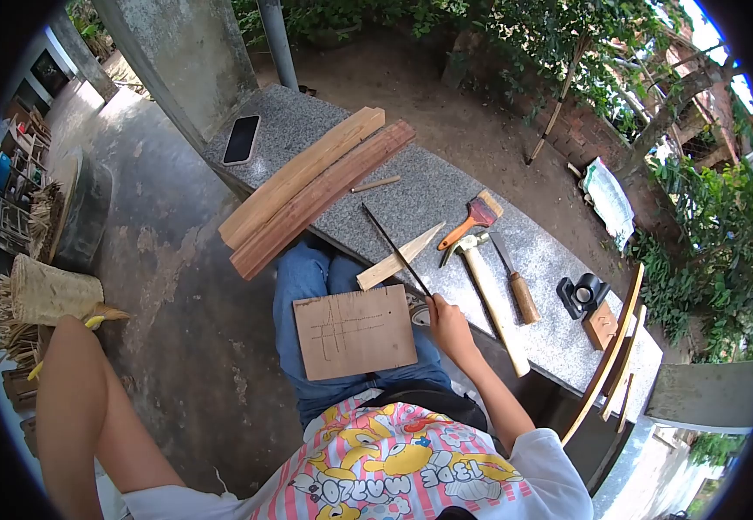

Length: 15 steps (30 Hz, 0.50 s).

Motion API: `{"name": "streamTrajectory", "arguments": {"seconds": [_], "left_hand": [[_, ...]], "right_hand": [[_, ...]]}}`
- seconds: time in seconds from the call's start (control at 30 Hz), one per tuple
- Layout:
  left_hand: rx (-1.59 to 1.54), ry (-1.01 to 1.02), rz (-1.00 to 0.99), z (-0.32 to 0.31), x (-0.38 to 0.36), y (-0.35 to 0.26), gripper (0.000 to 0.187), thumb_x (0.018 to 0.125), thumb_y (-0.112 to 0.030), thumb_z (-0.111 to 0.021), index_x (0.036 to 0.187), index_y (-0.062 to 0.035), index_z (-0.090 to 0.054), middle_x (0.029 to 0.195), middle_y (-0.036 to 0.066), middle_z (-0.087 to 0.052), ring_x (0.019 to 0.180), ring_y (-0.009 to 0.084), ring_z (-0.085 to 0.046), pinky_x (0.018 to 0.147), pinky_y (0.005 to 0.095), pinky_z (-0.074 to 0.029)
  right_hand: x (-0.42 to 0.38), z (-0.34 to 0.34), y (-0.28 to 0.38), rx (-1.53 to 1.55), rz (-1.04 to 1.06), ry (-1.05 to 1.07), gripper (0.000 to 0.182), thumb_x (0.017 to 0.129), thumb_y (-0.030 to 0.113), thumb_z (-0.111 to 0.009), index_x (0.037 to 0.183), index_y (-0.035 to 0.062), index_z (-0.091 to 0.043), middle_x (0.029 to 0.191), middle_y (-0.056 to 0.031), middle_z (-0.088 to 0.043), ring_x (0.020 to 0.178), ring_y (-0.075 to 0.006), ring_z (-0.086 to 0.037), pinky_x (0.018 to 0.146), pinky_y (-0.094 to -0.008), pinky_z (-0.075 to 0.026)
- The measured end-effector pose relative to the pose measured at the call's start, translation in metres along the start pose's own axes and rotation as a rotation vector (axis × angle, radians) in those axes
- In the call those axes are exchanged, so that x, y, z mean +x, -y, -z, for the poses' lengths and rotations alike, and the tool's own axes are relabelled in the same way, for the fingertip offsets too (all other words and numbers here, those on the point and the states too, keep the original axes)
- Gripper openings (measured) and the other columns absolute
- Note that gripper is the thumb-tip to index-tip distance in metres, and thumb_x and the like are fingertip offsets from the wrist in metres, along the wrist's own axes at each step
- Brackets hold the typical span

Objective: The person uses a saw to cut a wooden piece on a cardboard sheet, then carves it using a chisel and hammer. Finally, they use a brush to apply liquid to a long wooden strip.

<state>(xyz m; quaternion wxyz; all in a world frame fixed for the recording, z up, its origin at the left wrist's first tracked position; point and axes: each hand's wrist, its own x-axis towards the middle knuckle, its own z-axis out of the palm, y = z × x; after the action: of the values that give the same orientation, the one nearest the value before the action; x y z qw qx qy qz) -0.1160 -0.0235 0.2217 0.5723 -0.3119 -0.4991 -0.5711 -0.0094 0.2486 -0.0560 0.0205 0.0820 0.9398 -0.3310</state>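
Head camera view, looking down past a seated person's patterned T-shirt point(394, 459) to their lap. The right hand point(447, 325) is closed around the near end of a thin dark strip point(386, 233), perhaps a saw blade or slim file; the strip slants away over a pale wooden wedge point(394, 260) at the edge of a speckled granite tabletop point(437, 184). Whether strip and wedge touch, I cannot tell. The left arm bends at the lower left; its hand is out of view, so its state cannot be told. A thin brown board point(359, 342), marked with crossing lines, lies on the blue jeans point(296, 290).

To the right of the wedge lie a paintbrush point(472, 218), a claw hammer point(493, 303) and a wooden-handled blade point(522, 295).

For good control, the strip probably calls for a firm but relaxed grip and a level wrist, its far tip pointed away from the body. The board has no visible clamp, so steady thighs, and the left hand on its edge, would help stop it sliding.
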Motion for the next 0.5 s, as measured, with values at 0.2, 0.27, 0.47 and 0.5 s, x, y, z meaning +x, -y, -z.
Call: {"name": "streamTrajectory", "arguments": {"seconds": [0.2, 0.27, 0.47, 0.5], "left_hand": [[-0.032, -0.092, -0.012, -0.017, -0.012, 0.009, 0.062, 0.091, -0.02, -0.067, 0.139, 0.0035, -0.036, 0.138, 0.016, -0.048, 0.129, 0.0297, -0.046, 0.109, 0.0403, -0.036], [-0.021, -0.076, 0.021, -0.011, -0.016, 0.006, 0.061, 0.091, -0.02, -0.066, 0.139, 0.0035, -0.036, 0.138, 0.016, -0.048, 0.129, 0.0296, -0.046, 0.109, 0.0403, -0.036], [0.051, -0.015, 0.145, 0.017, -0.027, -0.008, 0.06, 0.091, -0.019, -0.066, 0.138, 0.0036, -0.037, 0.138, 0.016, -0.048, 0.129, 0.0292, -0.046, 0.109, 0.0401, -0.036], [0.05, -0.026, 0.166, 0.018, -0.032, -0.008, 0.059, 0.091, -0.019, -0.066, 0.138, 0.0036, -0.037, 0.138, 0.016, -0.048, 0.129, 0.0292, -0.046, 0.109, 0.0401, -0.036]], "right_hand": [[0.0, -0.002, -0.003, -0.031, 0.034, -0.026, 0.027, 0.1, 0.02, -0.052, 0.085, -0.0023, -0.055, 0.063, -0.0311, -0.057, 0.063, -0.0511, -0.058, 0.057, -0.0563, -0.045], [0.0, -0.001, -0.004, -0.033, 0.023, -0.021, 0.027, 0.1, 0.02, -0.052, 0.085, -0.002, -0.055, 0.063, -0.0311, -0.057, 0.064, -0.0514, -0.058, 0.058, -0.0564, -0.045], [0.001, -0.002, -0.003, -0.017, -0.017, 0.013, 0.027, 0.101, 0.021, -0.051, 0.088, -0.0016, -0.056, 0.063, -0.0309, -0.057, 0.066, -0.0522, -0.057, 0.058, -0.0561, -0.045], [0.001, -0.003, -0.002, -0.008, -0.005, 0.003, 0.027, 0.101, 0.021, -0.051, 0.088, -0.0021, -0.056, 0.063, -0.031, -0.056, 0.065, -0.0521, -0.057, 0.057, -0.0557, -0.045]]}}
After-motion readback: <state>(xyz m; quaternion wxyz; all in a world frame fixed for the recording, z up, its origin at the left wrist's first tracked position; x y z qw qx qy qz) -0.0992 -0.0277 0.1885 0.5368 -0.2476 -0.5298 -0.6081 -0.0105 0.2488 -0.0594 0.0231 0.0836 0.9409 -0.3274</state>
